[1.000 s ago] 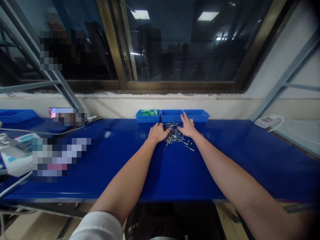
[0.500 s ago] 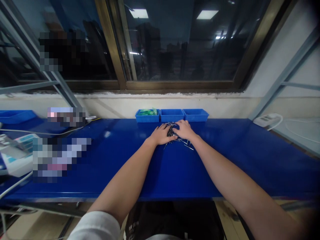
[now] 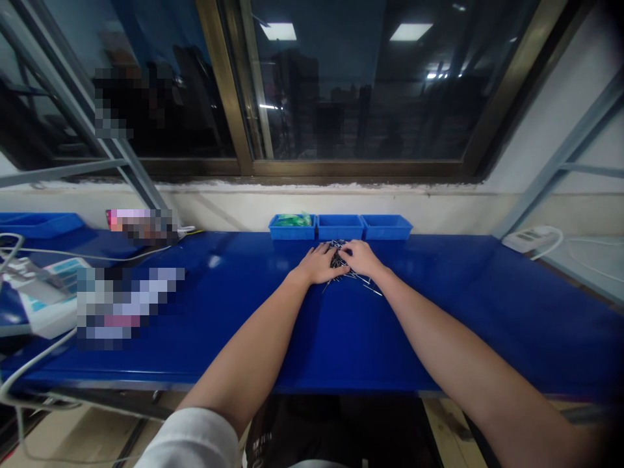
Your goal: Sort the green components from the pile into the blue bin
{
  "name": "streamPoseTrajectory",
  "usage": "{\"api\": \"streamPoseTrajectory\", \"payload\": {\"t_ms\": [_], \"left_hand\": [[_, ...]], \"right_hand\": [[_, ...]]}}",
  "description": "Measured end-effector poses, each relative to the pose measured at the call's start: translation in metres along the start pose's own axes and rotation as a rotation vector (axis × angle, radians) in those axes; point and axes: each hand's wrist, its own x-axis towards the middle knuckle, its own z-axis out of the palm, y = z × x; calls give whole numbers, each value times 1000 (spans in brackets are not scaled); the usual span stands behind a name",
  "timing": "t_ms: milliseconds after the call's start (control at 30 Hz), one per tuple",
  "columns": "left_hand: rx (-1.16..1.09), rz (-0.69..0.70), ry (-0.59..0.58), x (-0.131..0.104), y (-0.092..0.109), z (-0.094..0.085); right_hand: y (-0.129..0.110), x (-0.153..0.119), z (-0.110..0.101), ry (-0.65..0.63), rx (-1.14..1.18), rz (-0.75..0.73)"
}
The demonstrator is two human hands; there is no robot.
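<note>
On the blue table lies a loose pile of thin, dark and silvery metal pins [image 3: 337, 261], too small to name more exactly. My left hand [image 3: 316, 265] rests over the pile's left side, its fingers stretched and apart with the thumb along the near edge. Over the right side, my right hand [image 3: 363, 258] has its fingers bent in, thumb and forefinger close together among the pins. Whatever it pinches is hidden by the fingers. A few pins stick out toward me below the right hand.
Three blue bins stand by the wall behind the pile; the left bin [image 3: 277, 232] holds a green plastic bag [image 3: 295, 220]. A white scale-like device [image 3: 49, 312] and cables are at the left. A white power strip [image 3: 530, 239] sits at the right, beside a metal frame [image 3: 560, 170].
My right hand's fingers have curled in from a more spread pose. The left hand stays spread on the pile. The whole view has shifted slightly.
</note>
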Motion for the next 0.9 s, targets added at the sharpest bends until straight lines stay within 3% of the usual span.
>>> {"api": "streamPoseTrajectory", "payload": {"t_ms": [667, 900], "left_hand": [[-1, 14, -34, 1, 1, -2], [-11, 96, 38, 0, 3, -5]], "right_hand": [[-2, 0, -2, -10, 54, -25], [0, -1, -4, -8, 65, -32]]}}
